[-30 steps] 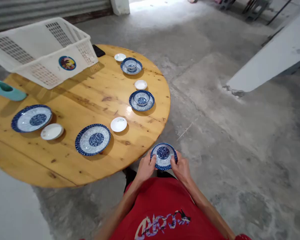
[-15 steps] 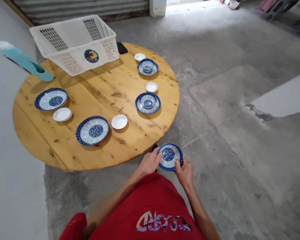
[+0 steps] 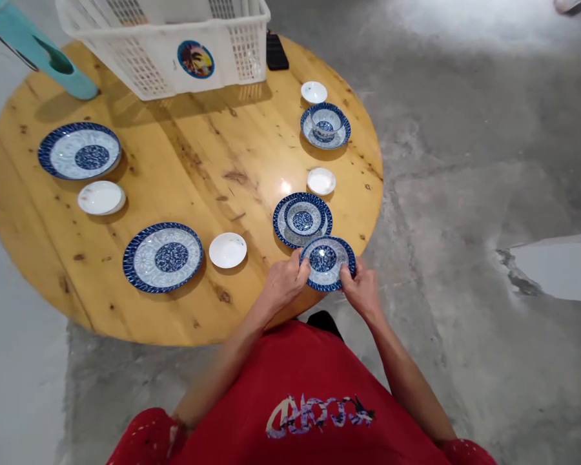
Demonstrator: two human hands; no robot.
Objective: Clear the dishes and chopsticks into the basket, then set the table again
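Between my two hands is a blue-and-white bowl [image 3: 327, 274], gripped by its rim over the table's right front edge. My left hand [image 3: 286, 279] pinches the left rim with the thumb on top. On the opposite rim, my right hand [image 3: 362, 287] has its thumb over the edge and fingers underneath, partly hidden. Just beyond the held bowl lies a patterned plate [image 3: 281, 227] with a smaller-looking bowl [image 3: 303, 218] standing on it. A small white dish [image 3: 321, 181] is behind that plate. To the left are another white dish [image 3: 228, 250] and a larger patterned plate [image 3: 163, 258].
The round wooden table [image 3: 223, 155] also carries a white plastic basket [image 3: 155, 68], a black phone [image 3: 276, 53] and a turquoise holder [image 3: 72, 79]. A plate [image 3: 80, 152] and white dish [image 3: 101, 198] lie at left. At back right are a bowl on a plate [image 3: 336, 141] and a dish [image 3: 314, 92].
Both hands have carried the bowl forward and up, from beside the table edge to over it, close to the plate with the bowl. My view has tilted down and come nearer the table.
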